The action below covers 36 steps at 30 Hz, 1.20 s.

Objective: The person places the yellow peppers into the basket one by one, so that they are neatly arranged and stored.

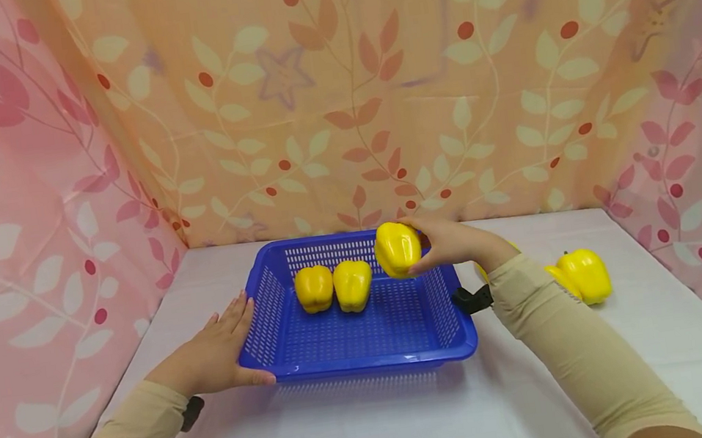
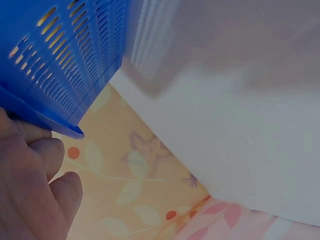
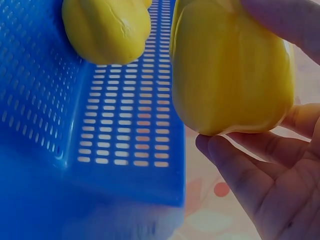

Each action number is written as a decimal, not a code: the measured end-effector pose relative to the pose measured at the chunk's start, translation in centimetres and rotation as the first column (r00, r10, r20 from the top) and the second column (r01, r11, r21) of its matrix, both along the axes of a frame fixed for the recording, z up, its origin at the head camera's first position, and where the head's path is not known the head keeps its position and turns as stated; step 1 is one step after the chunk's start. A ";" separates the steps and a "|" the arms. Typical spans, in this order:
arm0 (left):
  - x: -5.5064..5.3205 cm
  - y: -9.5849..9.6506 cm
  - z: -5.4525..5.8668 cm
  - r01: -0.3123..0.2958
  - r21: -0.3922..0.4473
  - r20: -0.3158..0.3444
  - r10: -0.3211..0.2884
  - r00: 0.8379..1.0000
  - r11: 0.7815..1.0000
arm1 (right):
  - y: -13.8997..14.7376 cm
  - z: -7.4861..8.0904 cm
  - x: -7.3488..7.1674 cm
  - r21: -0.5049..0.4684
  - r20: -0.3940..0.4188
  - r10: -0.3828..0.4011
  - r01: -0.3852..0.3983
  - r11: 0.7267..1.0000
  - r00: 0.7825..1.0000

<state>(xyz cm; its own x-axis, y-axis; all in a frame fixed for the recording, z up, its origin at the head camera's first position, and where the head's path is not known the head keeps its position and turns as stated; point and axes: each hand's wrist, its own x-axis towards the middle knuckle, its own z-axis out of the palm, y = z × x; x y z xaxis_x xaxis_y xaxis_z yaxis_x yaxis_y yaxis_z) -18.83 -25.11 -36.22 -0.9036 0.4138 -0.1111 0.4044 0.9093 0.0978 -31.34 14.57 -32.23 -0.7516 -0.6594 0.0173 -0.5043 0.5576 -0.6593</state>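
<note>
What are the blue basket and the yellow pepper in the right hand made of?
The basket looks like molded plastic, slightly glossy: even slots and light glinting along its edge. The pepper in the right hand is smooth and glossy, with bright highlights; real flesh or imitation plastic, I can't tell.

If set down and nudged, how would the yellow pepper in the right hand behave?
The yellow pepper would probably feel firm: no dent shows where the right hand grips it. Its shiny skin may be slippery. Its blocky, lobed shape suggests it would rock rather than roll far.
</note>
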 end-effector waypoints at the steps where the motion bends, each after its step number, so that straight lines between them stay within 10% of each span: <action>1: 0.0 0.0 0.0 -0.002 -0.003 0.001 0.002 1.000 1.000 | -0.1 -0.5 -0.5 0.005 -0.002 -0.002 0.002 1.000 1.000; 36: -0.2 -0.1 -0.4 -0.016 -0.020 0.006 0.017 1.000 1.000 | -2.8 -3.2 -2.5 0.242 -0.015 -0.073 0.075 0.967 0.997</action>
